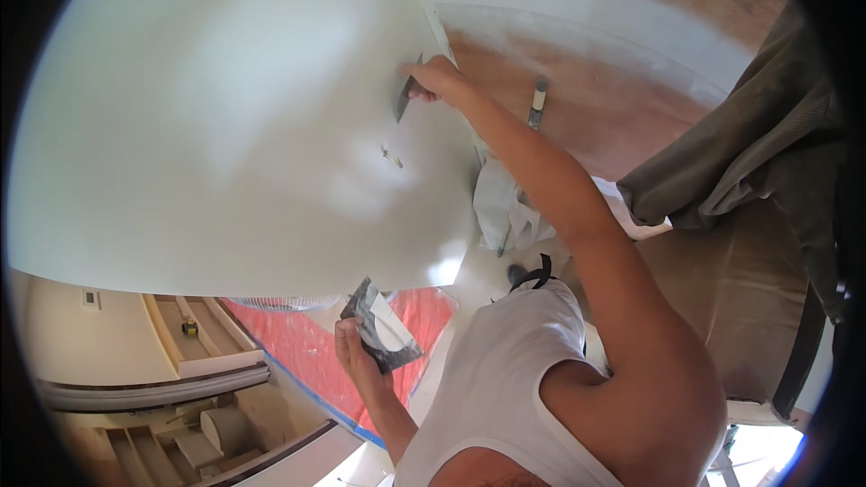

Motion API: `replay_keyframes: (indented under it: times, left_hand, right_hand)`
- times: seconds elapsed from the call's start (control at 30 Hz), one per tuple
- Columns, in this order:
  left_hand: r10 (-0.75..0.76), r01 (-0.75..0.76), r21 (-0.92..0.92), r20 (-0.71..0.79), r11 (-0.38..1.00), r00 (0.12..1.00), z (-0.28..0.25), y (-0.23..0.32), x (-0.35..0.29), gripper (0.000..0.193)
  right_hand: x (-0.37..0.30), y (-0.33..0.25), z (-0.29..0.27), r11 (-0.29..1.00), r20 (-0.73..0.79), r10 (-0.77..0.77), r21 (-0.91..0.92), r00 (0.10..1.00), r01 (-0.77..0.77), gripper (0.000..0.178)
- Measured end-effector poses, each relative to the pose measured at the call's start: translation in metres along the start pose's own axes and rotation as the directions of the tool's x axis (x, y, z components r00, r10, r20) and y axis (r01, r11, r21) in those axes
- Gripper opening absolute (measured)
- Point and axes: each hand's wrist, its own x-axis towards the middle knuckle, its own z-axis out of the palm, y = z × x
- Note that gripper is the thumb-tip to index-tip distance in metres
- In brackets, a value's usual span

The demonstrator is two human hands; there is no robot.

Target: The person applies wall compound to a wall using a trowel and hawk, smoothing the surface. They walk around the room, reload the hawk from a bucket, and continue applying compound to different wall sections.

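My right hand (439,79) is closed around a thin dark putty knife (407,101), its blade against or very close to a smooth off-white wall panel (225,144), near the panel's right edge. Below the blade, a small pale fitting or bunch of wire ends (391,158) sticks out of the panel. Lower down, my left hand (357,359) grips a flat dark plate (394,362) by its edge. White filler (384,323) is spread over part of that plate, which is tilted below the panel's bottom edge.
Red sheeting (307,347) edged with blue tape covers floor at lower left, by a wire fan guard (281,304). Wooden frames (212,343) stand beyond. A white bag (501,203) and a black-and-white tube-like object (538,101) lie right of the panel. Dark cloth (722,158) hangs at right.
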Motion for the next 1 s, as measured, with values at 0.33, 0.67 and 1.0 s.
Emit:
replay_keyframes:
  times: [0.33,0.67,1.0]
  left_hand:
    - [0.057,-0.055,-0.020,0.091,0.998,0.994,-0.010,0.001,0.002,0.019]
    - [0.035,-0.034,-0.006,0.039,0.999,0.999,-0.014,0.000,0.006,0.021]
    - [0.013,-0.013,-0.011,0.091,1.000,0.996,-0.015,-0.005,0.007,0.022]
  right_hand:
    - [-0.066,0.054,-0.026,0.990,-0.038,0.021,0.140,0.999,-0.016,0.021]
    - [-0.045,0.105,0.003,0.967,0.044,0.155,0.195,0.987,-0.161,0.011]
    - [-0.055,0.012,0.029,0.999,0.077,0.030,-0.014,0.997,-0.029,0.019]
